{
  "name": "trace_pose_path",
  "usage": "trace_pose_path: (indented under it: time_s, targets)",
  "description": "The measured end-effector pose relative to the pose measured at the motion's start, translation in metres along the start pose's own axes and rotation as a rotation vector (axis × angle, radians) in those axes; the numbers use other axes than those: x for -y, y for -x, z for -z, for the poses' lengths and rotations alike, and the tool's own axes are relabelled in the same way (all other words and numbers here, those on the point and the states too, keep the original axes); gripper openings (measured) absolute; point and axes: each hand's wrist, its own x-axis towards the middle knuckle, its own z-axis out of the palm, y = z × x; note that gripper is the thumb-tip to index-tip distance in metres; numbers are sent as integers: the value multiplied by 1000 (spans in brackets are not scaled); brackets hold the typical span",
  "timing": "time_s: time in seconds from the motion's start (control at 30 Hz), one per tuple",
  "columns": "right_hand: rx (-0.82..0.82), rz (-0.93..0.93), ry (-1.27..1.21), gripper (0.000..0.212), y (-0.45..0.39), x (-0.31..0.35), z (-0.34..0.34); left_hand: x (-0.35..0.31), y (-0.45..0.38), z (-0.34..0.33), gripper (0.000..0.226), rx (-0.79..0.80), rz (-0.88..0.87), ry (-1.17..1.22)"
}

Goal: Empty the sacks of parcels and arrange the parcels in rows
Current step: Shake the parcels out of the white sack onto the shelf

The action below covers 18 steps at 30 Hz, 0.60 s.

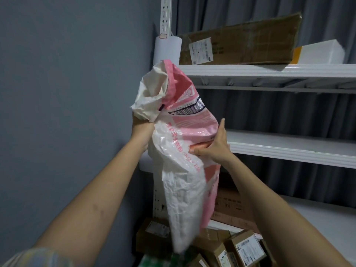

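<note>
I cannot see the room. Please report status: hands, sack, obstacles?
Left hand grips sack high, right hand grips mid-sack. Sack hangs limp. Boxes piled below.

One pink-and-white woven sack (185, 151) is counted, gripped by two hands: left hand (140, 130), right hand (213, 147). Three white shelf boards (269, 72) are seen. On the top board, one long flat cardboard carton (242, 41), one white box with a yellow end (319, 52) and one white paper roll (167, 49) are counted. One large brown carton (231, 205) is counted lower down. About six small cardboard parcels (246, 245) are counted in the pile below; the exact number cannot be told.
</note>
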Motion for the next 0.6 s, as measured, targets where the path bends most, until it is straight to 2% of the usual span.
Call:
trace_pose_path:
  time_s: [0.07,0.13,0.17,0.2,0.27,0.37,0.5,0.57,0.6]
  targets:
    - [-42,-69,-26,160,-5,0,-7,1,2,-2,7,86,175,187]
    - [-45,-88,-130,150,-10,-5,-12,5,2,1,6,146,286,261]
    - [-20,-86,-201,131,-11,-7,-14,10,1,3,7,168,325,284]
    - [14,-102,-260,103,-10,-7,-15,15,-1,6,6,196,365,283]
    - [71,-119,-274,58,-7,-5,-20,23,-6,16,7,228,439,271]
    - [88,-26,-139,30,-6,4,-21,32,-11,26,25,222,483,244]
    - [175,64,-126,9,-9,8,-21,35,-15,36,33,215,406,295]
    - [106,93,-123,6,-9,8,-21,33,-14,44,58,284,388,307]
    - [47,93,-132,8,-10,7,-23,36,-13,48,79,337,412,285]
